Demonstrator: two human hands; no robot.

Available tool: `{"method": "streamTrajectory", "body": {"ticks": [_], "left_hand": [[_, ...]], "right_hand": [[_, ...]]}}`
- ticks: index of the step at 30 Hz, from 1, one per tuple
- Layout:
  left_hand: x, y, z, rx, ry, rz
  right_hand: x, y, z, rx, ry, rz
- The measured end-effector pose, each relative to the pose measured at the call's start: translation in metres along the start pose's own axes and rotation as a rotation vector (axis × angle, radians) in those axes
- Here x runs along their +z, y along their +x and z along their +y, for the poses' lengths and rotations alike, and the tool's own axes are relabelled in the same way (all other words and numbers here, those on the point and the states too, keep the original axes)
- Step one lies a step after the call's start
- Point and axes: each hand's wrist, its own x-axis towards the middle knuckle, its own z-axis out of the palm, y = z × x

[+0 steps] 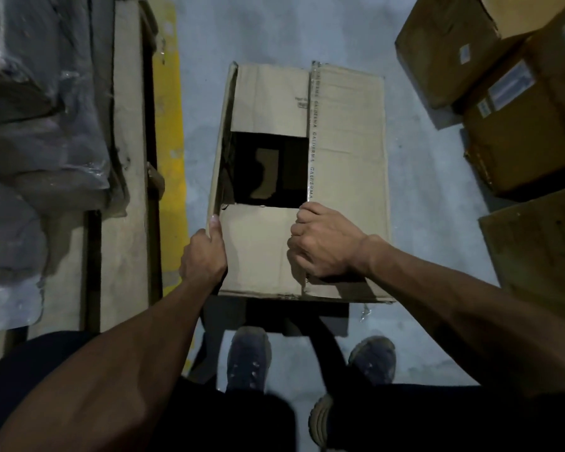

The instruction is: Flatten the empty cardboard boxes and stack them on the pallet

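Note:
An empty brown cardboard box (346, 132) stands on the grey floor in front of me, its top partly closed. A dark square opening shows between its flaps. My left hand (204, 256) grips the upright left flap at the near left corner, thumb along its edge. My right hand (323, 243) has its fingers curled round the taped inner edge of the large right flap, near the opening. The wooden pallet (128, 125) lies along the left, partly covered by plastic-wrapped goods.
Plastic-wrapped goods (40, 109) sit on the pallet at left. A yellow floor line (170, 132) runs beside it. Several taped brown boxes (509, 102) are stacked at the right. My two shoes (248, 357) stand just behind the box.

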Motion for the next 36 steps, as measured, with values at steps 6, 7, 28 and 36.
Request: {"method": "streamTrajectory", "body": {"ticks": [6, 7, 28, 36], "left_hand": [[-0.003, 0.000, 0.006, -0.030, -0.074, -0.056], [-0.003, 0.000, 0.009, -0.052, -0.092, -0.073], [0.000, 0.010, 0.009, -0.134, -0.201, -0.141], [-0.003, 0.012, 0.006, -0.058, -0.124, -0.147]], "right_hand": [[-0.052, -0.024, 0.007, 0.049, -0.040, -0.086], [-0.063, -0.029, 0.008, 0.062, -0.047, -0.116], [-0.007, -0.115, 0.044, 1.173, 0.613, -0.437], [0.036, -0.080, 0.022, 1.616, 1.060, -0.032]]}}
